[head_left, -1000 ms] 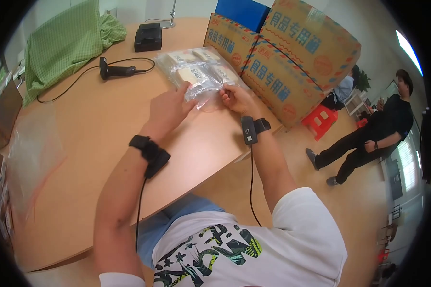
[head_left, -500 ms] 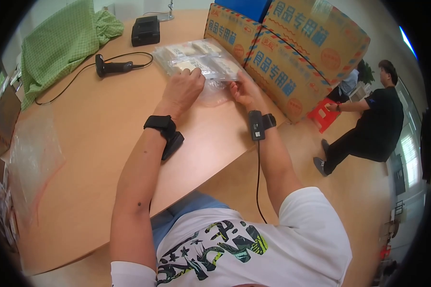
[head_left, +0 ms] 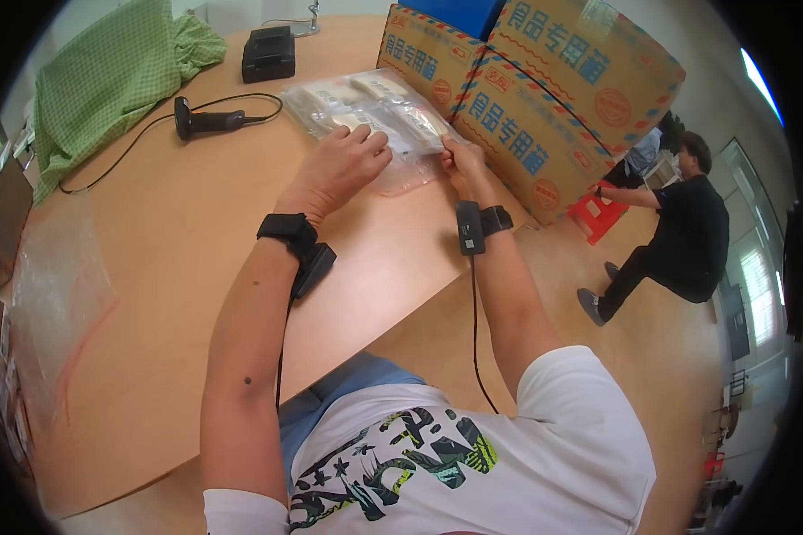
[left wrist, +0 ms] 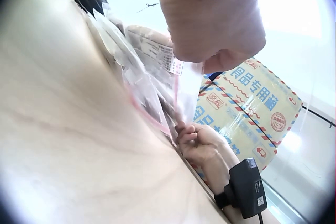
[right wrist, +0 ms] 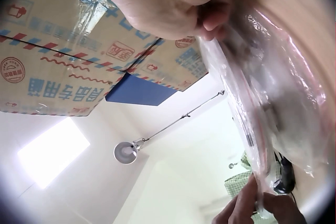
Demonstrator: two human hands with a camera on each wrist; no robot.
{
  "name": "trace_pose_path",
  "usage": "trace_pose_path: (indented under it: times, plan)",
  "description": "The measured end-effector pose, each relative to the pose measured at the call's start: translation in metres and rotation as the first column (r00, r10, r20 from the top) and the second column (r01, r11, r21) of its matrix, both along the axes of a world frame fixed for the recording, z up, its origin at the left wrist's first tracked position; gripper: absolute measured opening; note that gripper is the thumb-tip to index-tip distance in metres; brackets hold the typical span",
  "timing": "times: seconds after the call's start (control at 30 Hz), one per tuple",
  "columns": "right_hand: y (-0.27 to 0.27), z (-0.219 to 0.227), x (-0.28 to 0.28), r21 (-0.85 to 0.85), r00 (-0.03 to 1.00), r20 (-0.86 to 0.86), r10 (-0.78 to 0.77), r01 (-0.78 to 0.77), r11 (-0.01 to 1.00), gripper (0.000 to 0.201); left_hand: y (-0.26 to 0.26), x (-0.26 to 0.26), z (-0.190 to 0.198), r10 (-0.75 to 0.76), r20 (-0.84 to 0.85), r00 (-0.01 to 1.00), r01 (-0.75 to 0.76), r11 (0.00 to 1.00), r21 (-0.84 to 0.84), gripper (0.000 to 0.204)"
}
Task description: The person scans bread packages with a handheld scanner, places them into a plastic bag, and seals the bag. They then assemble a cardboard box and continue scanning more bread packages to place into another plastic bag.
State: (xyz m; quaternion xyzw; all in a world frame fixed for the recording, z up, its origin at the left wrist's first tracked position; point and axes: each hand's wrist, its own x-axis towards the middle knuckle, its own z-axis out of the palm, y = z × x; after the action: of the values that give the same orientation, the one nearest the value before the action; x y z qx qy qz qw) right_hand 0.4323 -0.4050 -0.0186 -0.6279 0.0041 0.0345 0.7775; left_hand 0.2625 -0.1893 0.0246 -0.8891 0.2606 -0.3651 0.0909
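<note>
A clear plastic bag (head_left: 389, 134) holding several pale, labelled flat packets lies on the table, its near edge raised. My left hand (head_left: 343, 169) pinches the left part of that edge between thumb and fingers, as the right wrist view shows. At the right corner, my right hand (head_left: 464, 163) pinches the film with curled fingers. A printed label (left wrist: 157, 56) shows through the raised side in the left wrist view. Below the lifted edge, more clear film (head_left: 409, 176) with a pink strip lies on the tabletop.
Large cardboard boxes (head_left: 531, 116) stand stacked close on the right, a blue box (head_left: 455, 16) on top. Left of the bag are a corded scanner (head_left: 207, 121), a black device (head_left: 269, 55) and green checked cloth (head_left: 107, 98). Another clear bag (head_left: 58, 285) lies far left. A person (head_left: 687, 223) stoops beyond the boxes.
The bag's near edge has come up off the table. My left hand has shifted right and its fingers have curled; my right hand has moved to the bag's right corner. The other person has bent down.
</note>
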Motion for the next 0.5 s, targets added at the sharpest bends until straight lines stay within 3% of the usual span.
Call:
trace_pose_path:
  times: [0.1,0.2,0.27,0.4,0.5]
  plan:
    - [0.003,0.0,-0.005,-0.214,0.97,0.173,-0.173,0.208,0.954,0.046,0.0,-0.002,-0.008,0.005,-0.09,0.996,-0.002,0.999,0.034,0.018]
    - [-0.002,0.001,-0.005,-0.309,0.964,0.237,-0.124,0.196,0.931,0.064,0.002,-0.002,-0.02,0.004,-0.133,0.991,-0.007,1.0,-0.02,0.014]
    - [-0.005,-0.018,0.014,-0.408,0.928,0.333,-0.164,0.299,0.863,0.066,0.004,0.0,-0.023,-0.011,-0.154,0.988,-0.002,0.997,-0.081,0.012]
    - [-0.001,0.005,-0.014,-0.598,0.84,0.513,-0.175,0.496,0.629,0.066,0.008,0.005,-0.027,-0.04,-0.237,0.971,-0.003,0.984,-0.18,0.011]
    - [0.01,0.033,-0.041,-0.508,0.711,0.667,-0.224,0.654,0.56,0.06,0.007,0.011,-0.029,-0.048,-0.248,0.968,0.002,0.983,-0.183,0.011]
